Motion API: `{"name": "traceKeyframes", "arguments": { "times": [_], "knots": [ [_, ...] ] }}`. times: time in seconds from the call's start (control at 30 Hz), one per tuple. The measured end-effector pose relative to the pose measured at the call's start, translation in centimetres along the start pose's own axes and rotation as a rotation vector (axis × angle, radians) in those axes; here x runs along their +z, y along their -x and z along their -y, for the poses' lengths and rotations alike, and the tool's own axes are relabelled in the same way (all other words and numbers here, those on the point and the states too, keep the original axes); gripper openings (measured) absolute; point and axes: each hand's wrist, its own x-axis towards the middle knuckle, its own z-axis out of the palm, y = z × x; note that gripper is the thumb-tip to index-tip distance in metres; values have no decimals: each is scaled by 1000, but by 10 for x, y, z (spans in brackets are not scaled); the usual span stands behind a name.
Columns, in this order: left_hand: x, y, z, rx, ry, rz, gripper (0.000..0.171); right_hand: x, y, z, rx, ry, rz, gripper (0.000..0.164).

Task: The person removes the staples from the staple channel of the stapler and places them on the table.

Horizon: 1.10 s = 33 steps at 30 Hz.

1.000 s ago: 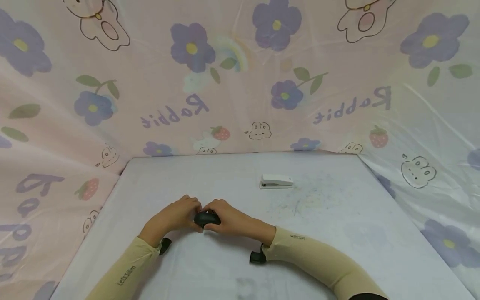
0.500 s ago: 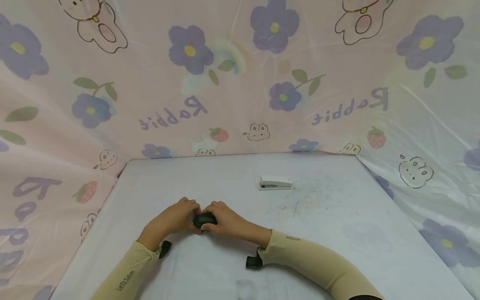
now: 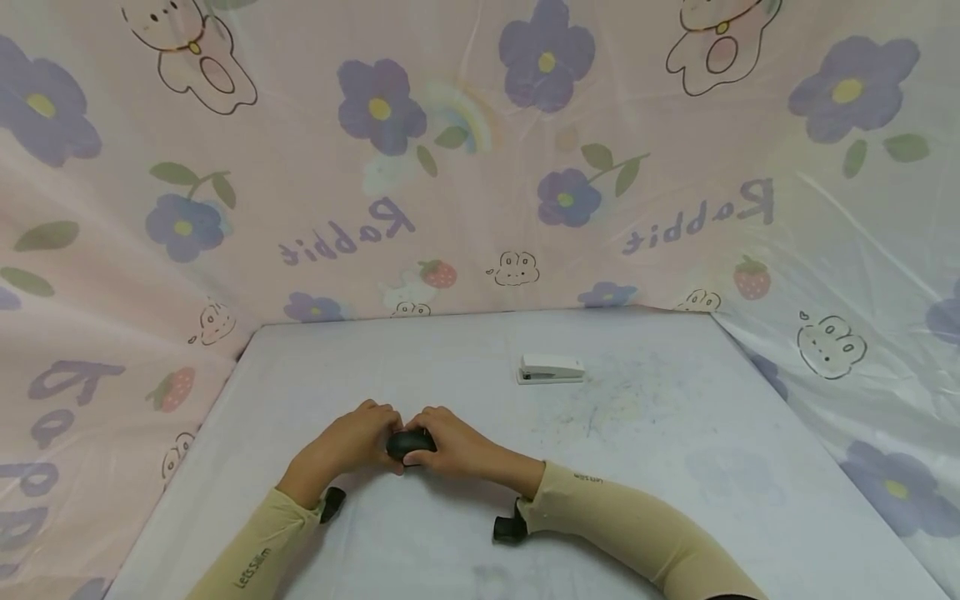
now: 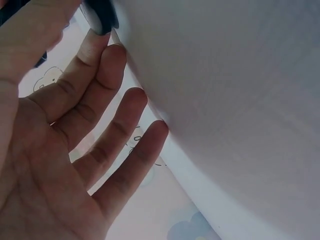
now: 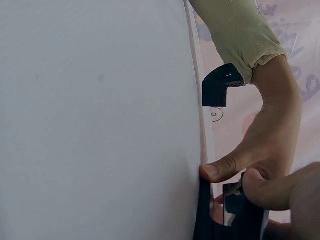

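Note:
A black rounded object is held between the two hands, low over the white table; its kind is unclear. In the right wrist view this black object shows an opening and a smaller dark block inside it. My left hand pinches its left end between thumb and fingers. In the left wrist view, the lower fingers of the left hand spread away from it, and only a corner of the object shows. My right hand grips the right end, thumb in front, fingers behind. A white stapler lies beyond the hands.
The white table bears faint smudges right of the stapler. A patterned curtain surrounds its back and sides. Small black wrist cameras hang from both sleeves.
Both hands keep their hold on the black object, with small shifts of the fingers over it. The head view has tilted slightly; the stapler has not moved on the table.

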Motion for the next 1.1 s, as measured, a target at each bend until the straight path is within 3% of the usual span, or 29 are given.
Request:
{"name": "traceKeyframes", "arguments": {
  "times": [0.37, 0.63, 1.1],
  "knots": [
    [0, 0, -2, 5, -19, -10, 47, 1, 2, -3, -32, -6, -11, 34],
    [-2, -2, -4, -22, -39, 11, 47, -10, 11, -7, -28, -274, -40, 39],
    [0, -3, -1, -28, -20, 18, 44, -38, 30, -16, -191, -206, -112, 40]
  ]
}}
